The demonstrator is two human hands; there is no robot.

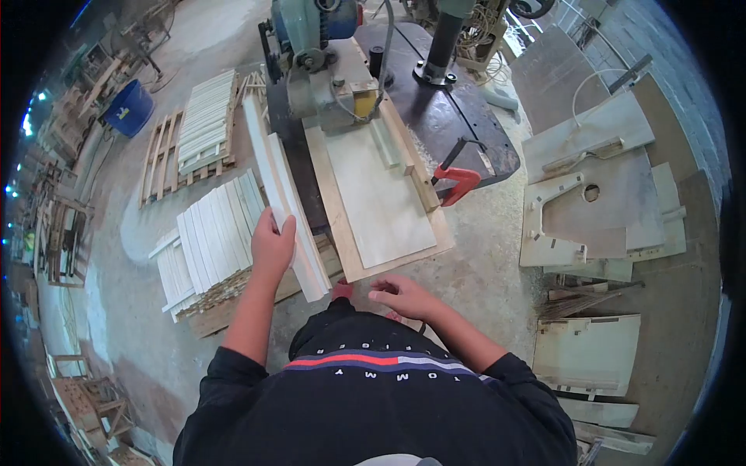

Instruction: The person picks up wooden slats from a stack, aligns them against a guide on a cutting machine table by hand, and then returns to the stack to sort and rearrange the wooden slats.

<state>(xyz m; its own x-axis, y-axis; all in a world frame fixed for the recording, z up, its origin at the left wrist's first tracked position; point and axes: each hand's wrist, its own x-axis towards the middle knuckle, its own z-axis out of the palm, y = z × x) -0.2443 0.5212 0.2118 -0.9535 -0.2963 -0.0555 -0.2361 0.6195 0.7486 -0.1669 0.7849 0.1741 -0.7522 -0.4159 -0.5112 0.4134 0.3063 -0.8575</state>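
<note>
My left hand (273, 242) is closed at the edge of a long pale wooden strip (289, 194), part of a narrow stack slanting beside the machine. Just in front of my body, my right hand (406, 297) is empty, its fingers loosely bent and apart. It is close to the near edge of a wooden base board (359, 266), without visible contact. A pale flat panel (381, 206) lies on that board, under the machine head (326, 89) at its far end. Wooden guide blocks (408, 167) run along the panel's right side.
A red clamp (460, 186) juts from the dark metal table (458, 109). White slats (221, 225) are stacked on the floor at left, with a slatted pallet (163, 151) behind. A blue tub (130, 109) stands farther off. Wooden templates (594, 210) lean at right.
</note>
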